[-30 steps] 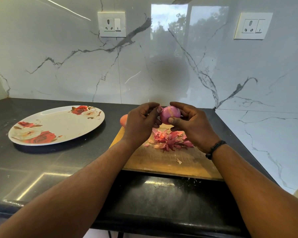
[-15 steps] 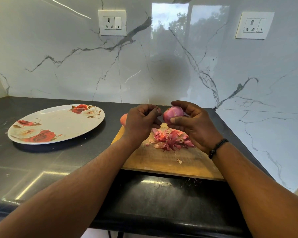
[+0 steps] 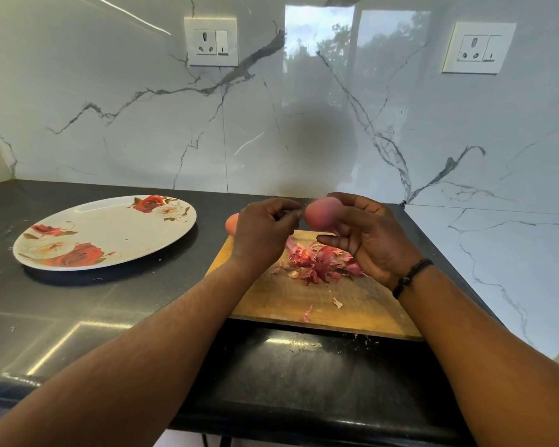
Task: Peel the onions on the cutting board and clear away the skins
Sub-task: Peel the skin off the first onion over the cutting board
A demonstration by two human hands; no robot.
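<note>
Pink-red peeled onion, motion-blurred, held up above far edge of wooden cutting board in right hand. Fingers curled behind and under it, thumb stretched across below; palm turned toward camera. Onion's long axis hard to call through blur, approx. upright with slight lean to the left; tip direction can't be told. Left hand just left of onion, not clearly touching it, fingertips curled in and pinched together w/ thumb; whether a scrap of skin sits in that pinch can't be told. Both forearms reaching in from near edge of frame, black band on right wrist.

Heap of purple-red skins on far centre of board, directly beneath hands. Two loose flakes nearer camera, one close to board's near edge. Second onion, orange-skinned and mostly hidden behind left hand, at board's far left corner; its long axis not readable.

Board resting on black stone counter, right of centre. Oval rose-print plate well apart to the left on same counter. Glossy white marble-look backsplash behind, w/ two wall sockets up top, left and right.
</note>
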